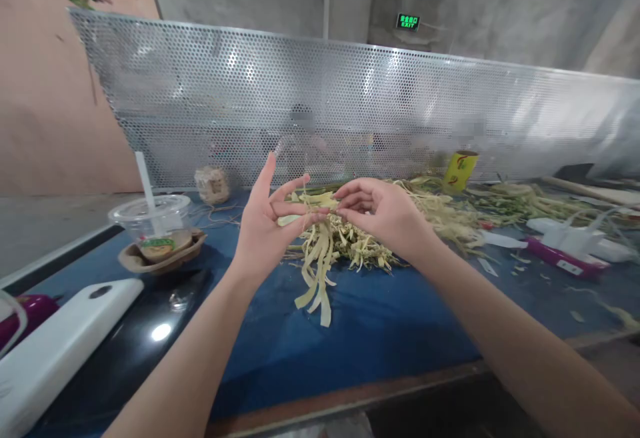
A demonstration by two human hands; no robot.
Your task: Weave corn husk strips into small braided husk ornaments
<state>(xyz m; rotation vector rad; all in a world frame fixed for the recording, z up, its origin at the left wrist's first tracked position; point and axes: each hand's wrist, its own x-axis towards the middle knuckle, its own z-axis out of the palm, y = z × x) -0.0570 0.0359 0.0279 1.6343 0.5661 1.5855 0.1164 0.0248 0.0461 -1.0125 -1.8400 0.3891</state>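
Pinching pale straw strips (316,251) between both hands above the blue table (380,331).
Left hand (265,225) fingers spread; right hand (385,215) fingertips closed on the bundle's top.

Two bare forearms come into view from the lower edge, one from about 7 o'clock and the other from about 4 o'clock, with no sleeve, cuff or glove showing on either. The left hand (263,228) and the right hand (385,215) are uncovered too, with slim fingers and short, plain nails. No ring, watch, strap or bracelet shows on the fingers or wrists, and nothing of the body beyond the forearms is in the picture.
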